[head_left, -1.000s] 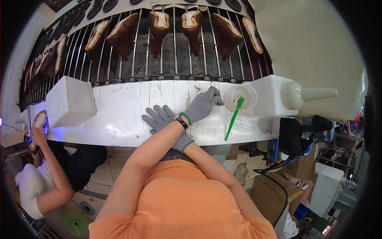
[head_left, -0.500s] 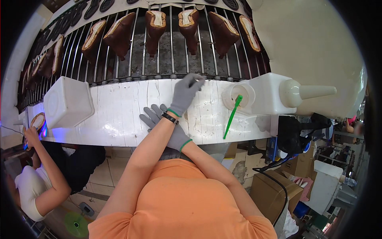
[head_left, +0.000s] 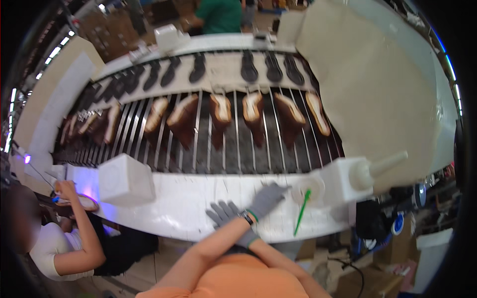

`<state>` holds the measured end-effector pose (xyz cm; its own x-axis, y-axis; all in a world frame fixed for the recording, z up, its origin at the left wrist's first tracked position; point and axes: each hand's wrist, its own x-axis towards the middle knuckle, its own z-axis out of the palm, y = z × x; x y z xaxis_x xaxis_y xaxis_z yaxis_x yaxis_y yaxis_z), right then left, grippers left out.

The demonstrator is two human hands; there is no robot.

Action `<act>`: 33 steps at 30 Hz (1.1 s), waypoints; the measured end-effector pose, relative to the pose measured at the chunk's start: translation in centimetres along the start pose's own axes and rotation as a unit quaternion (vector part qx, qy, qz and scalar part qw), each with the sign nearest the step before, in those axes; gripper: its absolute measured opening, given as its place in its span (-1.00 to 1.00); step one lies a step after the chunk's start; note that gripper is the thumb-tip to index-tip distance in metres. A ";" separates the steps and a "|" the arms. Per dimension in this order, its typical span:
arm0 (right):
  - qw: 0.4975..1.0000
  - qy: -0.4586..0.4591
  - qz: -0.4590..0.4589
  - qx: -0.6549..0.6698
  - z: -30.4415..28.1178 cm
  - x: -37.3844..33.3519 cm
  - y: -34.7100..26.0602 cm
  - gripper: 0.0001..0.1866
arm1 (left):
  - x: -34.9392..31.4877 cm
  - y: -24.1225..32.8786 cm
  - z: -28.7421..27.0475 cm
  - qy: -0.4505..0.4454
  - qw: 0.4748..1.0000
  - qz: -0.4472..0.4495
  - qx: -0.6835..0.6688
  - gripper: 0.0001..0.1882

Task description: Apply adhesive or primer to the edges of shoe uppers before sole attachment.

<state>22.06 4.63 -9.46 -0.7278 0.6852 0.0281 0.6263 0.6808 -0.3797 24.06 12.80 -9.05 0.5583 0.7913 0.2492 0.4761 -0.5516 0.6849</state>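
Note:
My forearms cross at the wrists above the white table edge (head_left: pixel 189 218), both hands in grey gloves with green cuffs. My left hand (head_left: pixel 268 201), with a black band at its wrist, lies on top and reaches to the right. Its fingers stretch toward a round white tub (head_left: pixel 318 191), apart from it and holding nothing I can see. Beneath it my right hand (head_left: pixel 223 212) points left, empty, its fingers spread. A green-handled brush (head_left: pixel 301 213) leans on the tub's front rim. Right of the tub stands a white plastic jug (head_left: pixel 343 179) with a pale nozzle.
Beyond the table runs a roller conveyor (head_left: pixel 206 159) carrying several upturned brown boots (head_left: pixel 221 111). Black soles (head_left: pixel 198 68) lie on a beige belt behind. A white box-shaped container (head_left: pixel 125 180) stands left. A co-worker (head_left: pixel 64 248) sits at far left, holding a boot.
The view has tilted up, bringing in the far bench and a person in green. My left hand's fingers have straightened somewhat; my wrists remain crossed.

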 end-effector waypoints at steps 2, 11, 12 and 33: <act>0.999 0.030 -0.013 0.021 -0.5 0.0 0.1 -0.33 | 0.3 0.7 0.2 -0.023 0.997 -0.006 0.077 -0.53; 0.999 0.045 -0.016 0.024 -0.5 -0.3 0.4 -0.36 | 0.6 1.6 2.7 0.035 0.983 0.043 0.173 -0.73; 0.998 0.048 -0.018 0.021 -0.6 -0.3 0.4 -0.36 | 0.5 1.6 2.9 0.047 0.985 0.033 0.161 -0.72; 0.999 0.044 -0.022 0.013 -0.6 -0.6 0.4 -0.35 | -0.1 0.7 0.7 0.037 0.995 -0.081 -0.049 -0.82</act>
<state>22.93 4.68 -9.11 -0.7260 0.6761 0.1258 0.5861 0.7040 -0.4011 24.85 12.14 -9.05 0.4269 0.8868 0.1771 0.4853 -0.3898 0.7826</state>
